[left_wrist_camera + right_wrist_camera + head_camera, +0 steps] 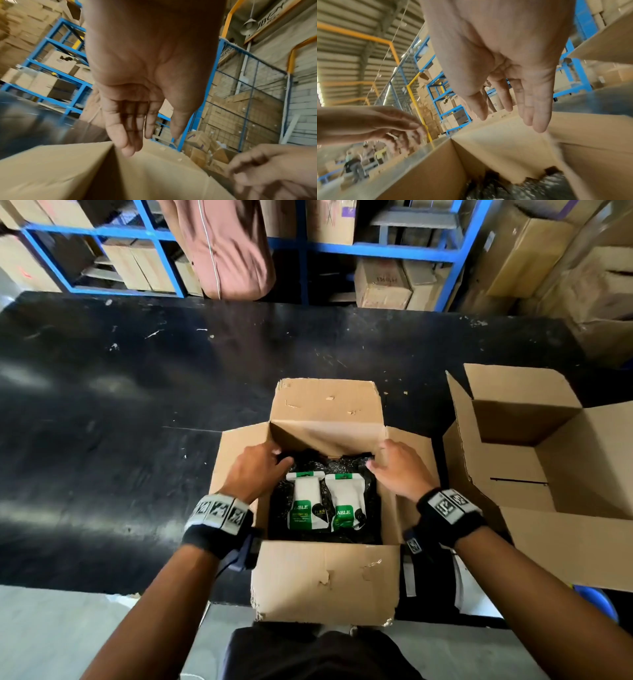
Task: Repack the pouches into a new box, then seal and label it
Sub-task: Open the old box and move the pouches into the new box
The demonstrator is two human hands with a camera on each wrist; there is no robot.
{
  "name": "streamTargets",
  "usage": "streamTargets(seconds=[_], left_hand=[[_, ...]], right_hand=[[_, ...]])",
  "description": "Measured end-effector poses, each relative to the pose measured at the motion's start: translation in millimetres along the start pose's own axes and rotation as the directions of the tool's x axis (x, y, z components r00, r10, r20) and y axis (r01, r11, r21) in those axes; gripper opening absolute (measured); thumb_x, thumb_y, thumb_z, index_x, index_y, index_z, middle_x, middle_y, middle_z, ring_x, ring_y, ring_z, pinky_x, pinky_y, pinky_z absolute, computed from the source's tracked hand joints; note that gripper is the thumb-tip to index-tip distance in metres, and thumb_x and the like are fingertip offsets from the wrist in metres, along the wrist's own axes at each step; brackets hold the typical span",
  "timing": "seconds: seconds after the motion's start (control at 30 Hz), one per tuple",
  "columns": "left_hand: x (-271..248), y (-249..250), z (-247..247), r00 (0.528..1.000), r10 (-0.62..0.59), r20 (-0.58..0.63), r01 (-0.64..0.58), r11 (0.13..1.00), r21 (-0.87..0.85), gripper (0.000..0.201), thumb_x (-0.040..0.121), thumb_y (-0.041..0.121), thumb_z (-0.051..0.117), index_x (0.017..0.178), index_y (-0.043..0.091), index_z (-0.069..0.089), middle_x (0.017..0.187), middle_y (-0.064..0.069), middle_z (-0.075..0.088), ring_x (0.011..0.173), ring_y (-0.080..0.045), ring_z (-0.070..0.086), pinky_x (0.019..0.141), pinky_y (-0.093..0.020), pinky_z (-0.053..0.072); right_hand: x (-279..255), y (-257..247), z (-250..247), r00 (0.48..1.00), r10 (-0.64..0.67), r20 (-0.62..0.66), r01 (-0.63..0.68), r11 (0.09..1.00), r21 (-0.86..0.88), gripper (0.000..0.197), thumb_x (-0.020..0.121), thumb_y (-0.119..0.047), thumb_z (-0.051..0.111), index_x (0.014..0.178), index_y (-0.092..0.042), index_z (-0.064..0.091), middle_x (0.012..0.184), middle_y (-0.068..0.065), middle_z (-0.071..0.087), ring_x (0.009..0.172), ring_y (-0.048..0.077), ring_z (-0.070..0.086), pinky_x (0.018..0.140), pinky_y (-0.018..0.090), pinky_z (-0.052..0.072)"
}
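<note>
A worn open cardboard box point(325, 580) stands at the near edge of the black table. Inside, two white-and-green pouches point(306, 501) point(346, 501) lie side by side on black bubble wrap point(371, 501). My left hand point(270, 460) reaches over the box's far-left inner corner, fingers straight in the left wrist view point(137, 135), holding nothing. My right hand point(380, 463) hovers at the far-right inner corner, fingers extended point(513, 111) above the wrap point(539, 186). An empty, cleaner box point(513, 419) stands open to the right.
The black table point(137, 405) stretches left and back. Blue racks point(161, 237) with cartons stand behind it, and a person in a brownish garment point(226, 244) stands at the far edge. More cartons point(582, 285) are piled at back right.
</note>
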State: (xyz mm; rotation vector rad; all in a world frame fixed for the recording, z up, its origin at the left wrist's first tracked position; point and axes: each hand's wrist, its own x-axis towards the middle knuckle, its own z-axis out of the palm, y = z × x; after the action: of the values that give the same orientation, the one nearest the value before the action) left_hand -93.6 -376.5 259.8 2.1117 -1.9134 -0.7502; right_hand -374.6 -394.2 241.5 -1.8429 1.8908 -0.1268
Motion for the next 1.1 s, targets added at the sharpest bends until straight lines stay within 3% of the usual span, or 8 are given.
streamTargets(seconds=[0.17, 0.3, 0.37, 0.43, 0.6, 0.73, 0.83, 1.1], left_hand=[[68.0, 58.2, 16.3, 0.993, 0.050, 0.110, -0.050, 0.999, -0.003, 0.045, 0.090, 0.043, 0.063, 0.125, 0.014, 0.061, 0.119, -0.012, 0.068, 0.104, -0.030, 0.065, 0.087, -0.034, 0.051], [101.7, 54.2, 57.8, 0.964, -0.027, 0.266, 0.026, 1.000, 0.008, 0.063, 0.086, 0.034, 0.069, 0.140, 0.011, 0.045, 0.131, -0.017, 0.062, 0.118, -0.034, 0.060, 0.096, -0.037, 0.047], [112.1, 38.9, 81.3, 0.940, -0.089, 0.330, 0.075, 0.996, 0.055, 0.069, 0.084, 0.034, 0.071, 0.142, 0.012, 0.042, 0.131, -0.016, 0.063, 0.118, -0.035, 0.061, 0.096, -0.037, 0.048], [120.5, 24.5, 100.7, 0.908, -0.182, 0.377, 0.134, 0.980, 0.150, 0.068, 0.082, 0.039, 0.073, 0.137, 0.007, 0.048, 0.131, -0.018, 0.062, 0.117, -0.037, 0.061, 0.095, -0.039, 0.051], [128.7, -1.3, 143.4, 0.841, -0.240, 0.485, 0.108, 0.953, 0.285, 0.063, 0.080, 0.048, 0.068, 0.129, 0.009, 0.057, 0.131, -0.020, 0.061, 0.116, -0.040, 0.060, 0.094, -0.042, 0.052], [133.4, 0.4, 160.1, 0.815, -0.308, 0.491, 0.137, 0.925, 0.353, 0.094, 0.070, 0.063, 0.066, 0.145, 0.015, 0.037, 0.147, -0.027, 0.037, 0.131, -0.049, 0.043, 0.102, -0.055, 0.043], [135.2, 5.6, 167.5, 0.786, -0.352, 0.508, 0.162, 0.911, 0.380, 0.115, 0.061, 0.065, 0.077, 0.151, 0.016, 0.024, 0.149, -0.023, 0.028, 0.138, -0.046, 0.033, 0.107, -0.054, 0.037], [134.9, 17.6, 160.6, 0.837, -0.322, 0.442, 0.122, 0.898, 0.423, 0.081, 0.094, 0.049, 0.059, 0.150, 0.002, 0.023, 0.148, -0.018, 0.030, 0.140, -0.037, 0.032, 0.112, -0.037, 0.033]], right_hand=[[53.1, -39.1, 17.1, 0.996, -0.003, 0.093, -0.004, 0.997, 0.079, 0.036, 0.095, -0.031, 0.061, 0.121, -0.007, 0.064, 0.125, 0.011, 0.068, 0.112, 0.029, 0.065, 0.095, 0.036, 0.053], [79.7, -35.1, 53.4, 0.959, 0.078, 0.271, -0.089, 0.996, 0.029, 0.031, 0.093, -0.020, 0.063, 0.122, -0.010, 0.060, 0.101, 0.009, 0.068, 0.092, 0.025, 0.067, 0.070, 0.033, 0.053], [83.9, -28.1, 69.8, 0.910, 0.132, 0.393, -0.103, 0.990, -0.094, 0.021, 0.093, -0.022, 0.063, 0.109, -0.010, 0.060, 0.092, 0.009, 0.066, 0.091, 0.028, 0.068, 0.061, 0.030, 0.047], [87.8, -20.3, 85.7, 0.856, 0.200, 0.476, -0.119, 0.974, -0.194, 0.025, 0.094, -0.028, 0.063, 0.105, -0.006, 0.064, 0.109, 0.015, 0.070, 0.096, 0.031, 0.068, 0.069, 0.030, 0.048], [92.9, -8.2, 118.0, 0.824, 0.225, 0.520, -0.137, 0.970, -0.202, 0.068, 0.090, -0.049, 0.069, 0.139, -0.002, 0.056, 0.140, 0.017, 0.060, 0.123, 0.034, 0.061, 0.091, 0.032, 0.050], [95.0, -6.6, 131.7, 0.839, 0.236, 0.489, -0.174, 0.970, -0.170, 0.093, 0.084, -0.054, 0.076, 0.150, 0.000, 0.039, 0.150, 0.020, 0.047, 0.136, 0.036, 0.050, 0.106, 0.035, 0.046], [93.8, -3.9, 136.7, 0.847, 0.265, 0.462, -0.217, 0.964, -0.153, 0.096, 0.083, -0.045, 0.080, 0.151, 0.002, 0.032, 0.152, 0.020, 0.044, 0.138, 0.036, 0.047, 0.107, 0.036, 0.044], [105.4, 1.1, 130.5, 0.794, 0.317, 0.518, -0.302, 0.946, -0.115, 0.109, 0.076, -0.051, 0.083, 0.157, -0.006, 0.026, 0.150, 0.016, 0.052, 0.131, 0.034, 0.056, 0.099, 0.035, 0.052]])
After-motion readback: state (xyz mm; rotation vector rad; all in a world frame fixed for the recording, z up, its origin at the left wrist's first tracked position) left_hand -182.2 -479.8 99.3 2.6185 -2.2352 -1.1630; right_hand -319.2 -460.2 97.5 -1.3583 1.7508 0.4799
